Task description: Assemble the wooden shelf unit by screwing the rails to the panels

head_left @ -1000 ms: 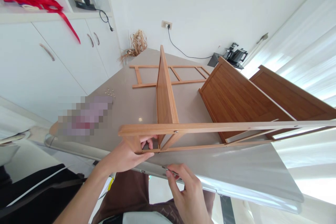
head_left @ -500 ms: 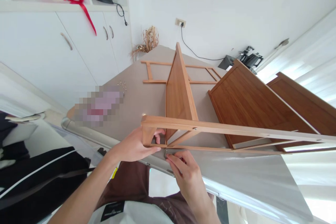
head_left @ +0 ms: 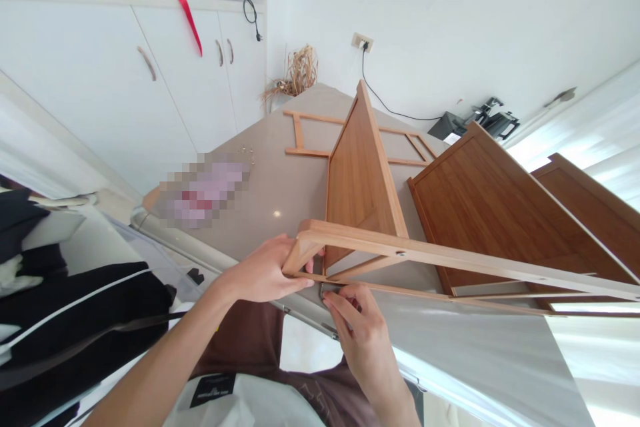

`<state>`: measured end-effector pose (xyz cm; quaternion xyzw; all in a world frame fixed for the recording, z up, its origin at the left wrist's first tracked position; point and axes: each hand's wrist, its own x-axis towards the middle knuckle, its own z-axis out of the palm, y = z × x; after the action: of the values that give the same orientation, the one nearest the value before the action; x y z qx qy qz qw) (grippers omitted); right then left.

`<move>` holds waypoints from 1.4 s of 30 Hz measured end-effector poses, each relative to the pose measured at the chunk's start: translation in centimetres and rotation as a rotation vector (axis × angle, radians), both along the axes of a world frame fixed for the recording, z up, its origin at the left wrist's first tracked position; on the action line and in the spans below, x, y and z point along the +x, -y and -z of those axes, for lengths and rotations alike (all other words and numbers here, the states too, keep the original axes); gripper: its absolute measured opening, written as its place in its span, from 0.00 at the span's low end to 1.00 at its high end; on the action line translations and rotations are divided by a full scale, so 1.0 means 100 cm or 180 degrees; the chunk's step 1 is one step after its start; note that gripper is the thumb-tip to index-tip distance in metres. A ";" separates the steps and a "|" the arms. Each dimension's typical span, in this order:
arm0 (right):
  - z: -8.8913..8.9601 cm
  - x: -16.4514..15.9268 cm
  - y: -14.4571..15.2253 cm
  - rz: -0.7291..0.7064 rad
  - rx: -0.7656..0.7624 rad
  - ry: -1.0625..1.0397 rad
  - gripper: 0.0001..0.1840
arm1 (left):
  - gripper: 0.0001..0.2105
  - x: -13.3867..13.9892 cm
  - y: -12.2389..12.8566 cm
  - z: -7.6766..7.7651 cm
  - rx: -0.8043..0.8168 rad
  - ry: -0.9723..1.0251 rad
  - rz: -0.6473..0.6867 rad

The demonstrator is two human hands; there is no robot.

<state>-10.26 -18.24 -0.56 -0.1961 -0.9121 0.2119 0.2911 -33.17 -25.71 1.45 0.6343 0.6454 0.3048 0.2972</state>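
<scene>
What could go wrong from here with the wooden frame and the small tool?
The thin metal tool is pinched in the right hand near the edge of the table; it might slip and drop.

The wooden frame runs along that side, held by the left hand at one end; a push there might shift it or tilt the upright wooden panel.

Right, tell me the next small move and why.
Probably turn the metal tool slightly: the right hand pinches it at the near edge of the wooden frame, by the end of the upright panel, while the left hand grips the frame. Whether it's seated is unclear.
</scene>
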 end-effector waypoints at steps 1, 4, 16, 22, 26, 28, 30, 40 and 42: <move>0.000 0.000 0.000 0.0003 0.0008 0.0006 0.11 | 0.08 0.000 0.000 0.000 0.0000 0.0003 0.0004; 0.002 0.001 -0.001 0.0005 0.0024 0.0039 0.12 | 0.08 0.000 0.000 -0.001 0.0000 0.0022 0.0007; -0.002 0.000 0.005 0.0084 0.0447 0.0245 0.12 | 0.05 -0.001 -0.002 -0.007 0.0071 -0.0073 0.0001; -0.004 -0.006 0.010 0.0187 0.0632 0.0295 0.10 | 0.04 0.000 -0.002 -0.002 0.0061 -0.0098 -0.0008; -0.003 -0.006 0.010 0.0324 0.0715 0.0310 0.08 | 0.05 0.000 -0.002 -0.004 0.0073 -0.0142 -0.0017; -0.003 -0.005 0.010 0.0333 0.0715 0.0288 0.07 | 0.05 0.000 -0.001 -0.004 0.0083 -0.0143 -0.0010; -0.001 -0.004 0.010 0.0346 0.0649 0.0224 0.07 | 0.05 0.000 0.000 -0.003 0.0109 -0.0128 0.0008; 0.006 -0.002 0.007 0.0238 0.0555 0.0211 0.10 | 0.06 -0.001 -0.001 0.004 0.0164 -0.0164 0.0048; 0.005 -0.002 0.007 0.0193 0.0509 0.0241 0.10 | 0.07 -0.001 -0.001 0.003 0.0183 -0.0172 0.0041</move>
<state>-10.42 -18.93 -1.08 -0.2076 -0.9301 0.1219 0.2775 -33.27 -25.58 1.16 0.6547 0.6400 0.3041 0.2632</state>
